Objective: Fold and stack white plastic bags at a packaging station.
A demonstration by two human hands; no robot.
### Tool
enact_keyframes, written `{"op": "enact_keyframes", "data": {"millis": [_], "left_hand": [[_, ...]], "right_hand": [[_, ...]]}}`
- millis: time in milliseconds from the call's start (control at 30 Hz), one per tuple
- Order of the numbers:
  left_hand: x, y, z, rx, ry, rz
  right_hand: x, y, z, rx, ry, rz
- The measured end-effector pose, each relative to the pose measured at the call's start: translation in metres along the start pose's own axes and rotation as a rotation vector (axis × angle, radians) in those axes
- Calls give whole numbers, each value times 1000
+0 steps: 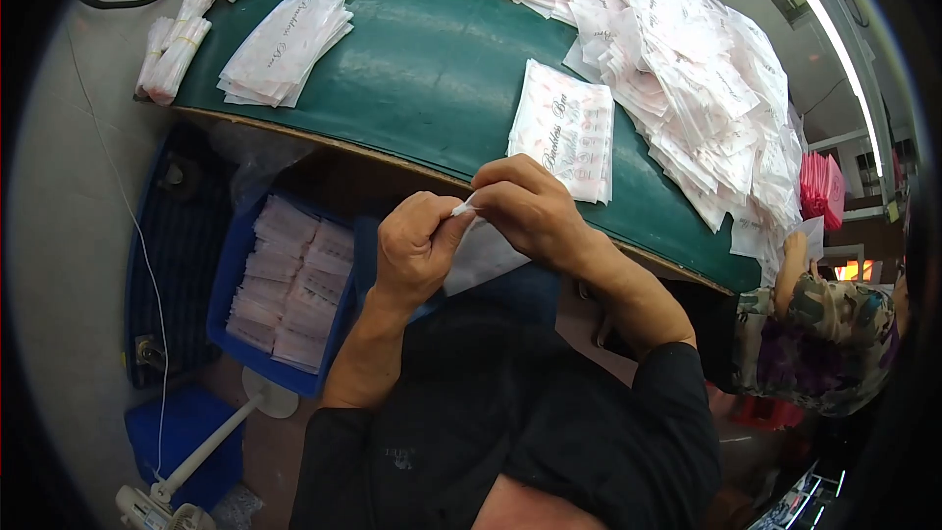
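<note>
Just off the table's near edge, both hands come together in front of my chest. My left hand (pixel 417 245) is closed in a pinch, thumb against fingers, on the top edge of a thin whitish plastic bag (pixel 483 257). My right hand (pixel 535 211) pinches the same edge, its fingertips almost meeting the left ones. The bag's body hangs below the hands, partly hidden by them. Right beyond my right hand lies a neat stack of printed white bags (pixel 579 128) on the green table (pixel 422 69).
A fanned stack of bags (pixel 285 49) lies far left, beside rubber-banded bundles (pixel 182 49). A large loose heap (pixel 677 69) covers the far right. Below left stands a blue crate (pixel 224 319) of packed bags, near a fan (pixel 162 505). Another person's patterned sleeve (pixel 824 334) is at right.
</note>
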State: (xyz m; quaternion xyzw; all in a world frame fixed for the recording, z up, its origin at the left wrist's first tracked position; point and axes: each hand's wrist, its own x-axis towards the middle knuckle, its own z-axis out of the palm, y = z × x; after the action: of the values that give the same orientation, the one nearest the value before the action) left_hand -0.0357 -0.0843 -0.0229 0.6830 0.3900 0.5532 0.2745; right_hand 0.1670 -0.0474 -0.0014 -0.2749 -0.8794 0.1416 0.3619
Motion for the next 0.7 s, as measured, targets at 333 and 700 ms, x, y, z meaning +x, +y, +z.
{"op": "enact_keyframes", "data": {"millis": [333,700], "left_hand": [[39,18,-30,123,-121,185],[60,4,-62,-725,-304,-254]], "right_hand": [[15,-36,-68,-357,-203,25],[15,1,-54,784,-579,632]]}}
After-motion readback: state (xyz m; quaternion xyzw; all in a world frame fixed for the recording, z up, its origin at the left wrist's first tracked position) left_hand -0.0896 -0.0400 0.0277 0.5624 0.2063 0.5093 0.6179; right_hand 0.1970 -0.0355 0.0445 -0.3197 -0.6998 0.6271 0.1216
